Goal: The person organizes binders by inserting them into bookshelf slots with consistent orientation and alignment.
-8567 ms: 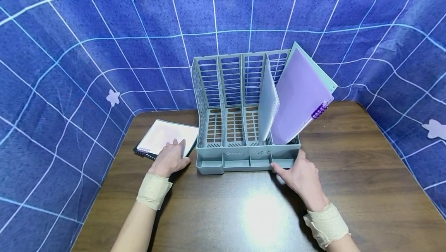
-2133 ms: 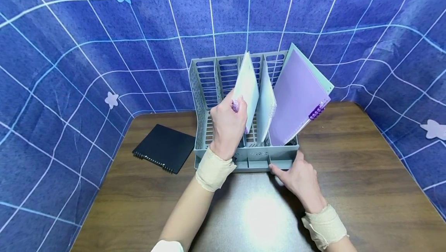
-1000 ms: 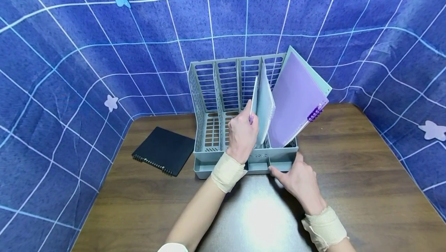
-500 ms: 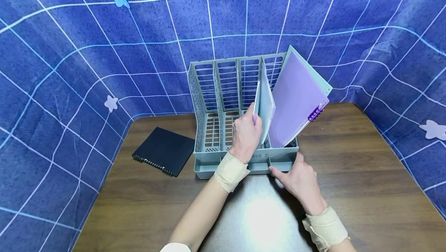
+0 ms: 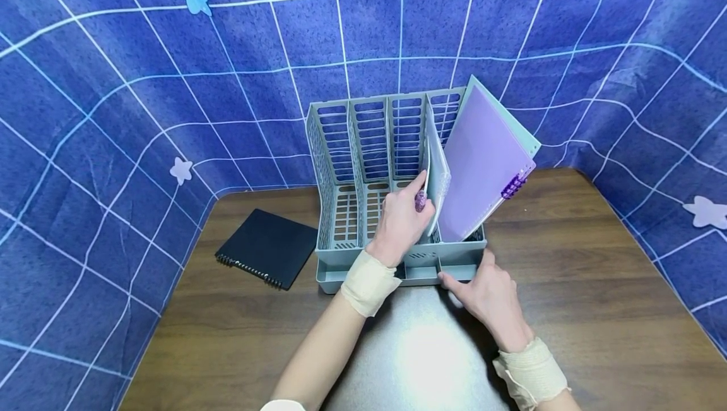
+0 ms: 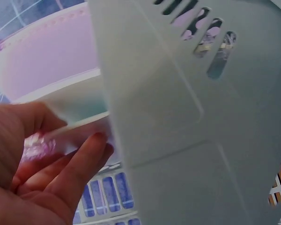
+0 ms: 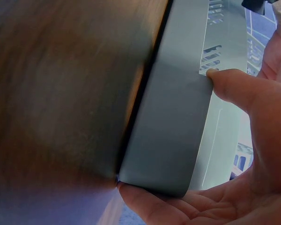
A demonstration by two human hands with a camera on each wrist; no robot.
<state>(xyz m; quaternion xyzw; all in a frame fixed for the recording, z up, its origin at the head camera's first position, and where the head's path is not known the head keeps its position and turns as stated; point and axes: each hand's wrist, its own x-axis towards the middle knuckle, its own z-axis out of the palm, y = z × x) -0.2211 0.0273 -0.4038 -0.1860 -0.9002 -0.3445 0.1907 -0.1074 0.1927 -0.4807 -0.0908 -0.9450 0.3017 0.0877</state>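
My left hand (image 5: 400, 221) pinches a thin white notebook (image 5: 420, 201) with a glittery purple spiral. In the left wrist view, thumb and fingers sit on either side of this notebook (image 6: 86, 129). It stands in the third compartment from the left of a grey-green desktop file organizer (image 5: 335, 259), close against a pale translucent notebook (image 5: 440, 177). My right hand (image 5: 488, 297) grips the organizer's front right corner, the thumb over the rim of the front tray (image 7: 173, 126) and fingers beneath its end. My left hand hides part of the white notebook.
A purple spiral notebook (image 5: 485, 155) and a mint-green one (image 5: 525, 124) lean out to the right from the rightmost compartment. A black spiral notebook (image 5: 269, 247) lies flat on the wooden table (image 5: 591, 285) left of the organizer. Blue fabric (image 5: 255, 95) surrounds the table.
The white notebook has gone from atop the black notebook into the organizer's third compartment, carried by my left hand, and now sits closer to the pale notebook. My right hand stays on the corner.
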